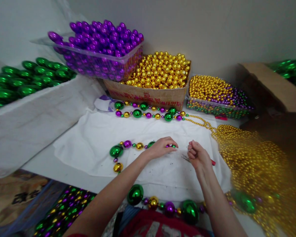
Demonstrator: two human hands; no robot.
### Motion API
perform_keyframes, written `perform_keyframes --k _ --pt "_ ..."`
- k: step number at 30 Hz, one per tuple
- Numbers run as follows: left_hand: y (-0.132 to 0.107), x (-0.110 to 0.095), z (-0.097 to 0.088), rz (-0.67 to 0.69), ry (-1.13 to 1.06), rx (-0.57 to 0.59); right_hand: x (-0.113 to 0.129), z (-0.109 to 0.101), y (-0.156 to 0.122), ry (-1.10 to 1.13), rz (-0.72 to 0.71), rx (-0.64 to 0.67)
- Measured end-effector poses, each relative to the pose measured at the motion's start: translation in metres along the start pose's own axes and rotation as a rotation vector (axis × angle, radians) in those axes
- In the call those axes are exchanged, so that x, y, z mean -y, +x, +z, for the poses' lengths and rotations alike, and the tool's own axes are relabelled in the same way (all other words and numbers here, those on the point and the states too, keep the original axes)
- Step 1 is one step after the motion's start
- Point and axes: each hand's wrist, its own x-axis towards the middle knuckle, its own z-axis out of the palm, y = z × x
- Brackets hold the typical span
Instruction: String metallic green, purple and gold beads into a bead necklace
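My left hand (163, 147) is closed on the end of a bead strand, pinching small purple and green beads (171, 146) at its fingertips. From under that hand the strand curves left over the white cloth (88, 138), with a large green bead (116, 150), a purple bead (127, 144) and gold ones. Just to the right, my right hand (198, 155) is closed, its fingers curled inward. Thin metal tips (185, 158) show beside it and a red handle end (213, 162) behind it; I cannot tell whether the hand grips that tool.
Behind the cloth stand a clear bin of purple beads (125, 61), a cardboard box (148, 93) of gold beads and a tub (212, 107) of small mixed beads. Gold bead chains (256, 161) heap at right. A finished-looking strand (148, 115) lies behind, another (169, 208) along the front edge.
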Motion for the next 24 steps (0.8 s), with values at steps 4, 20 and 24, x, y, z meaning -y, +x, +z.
perform_keyframes --k 4,20,24 --pt "0.001 0.007 -0.002 -0.008 0.069 0.0 0.018 -0.016 0.003 -0.014 -0.043 -0.02" --pt "-0.003 0.012 -0.019 -0.084 0.117 0.04 0.05 -0.013 -0.014 -0.374 -0.132 -0.095" --pt "0.008 0.038 -0.026 -0.161 0.141 0.059 0.053 -0.004 -0.006 -0.39 -0.132 -0.173"
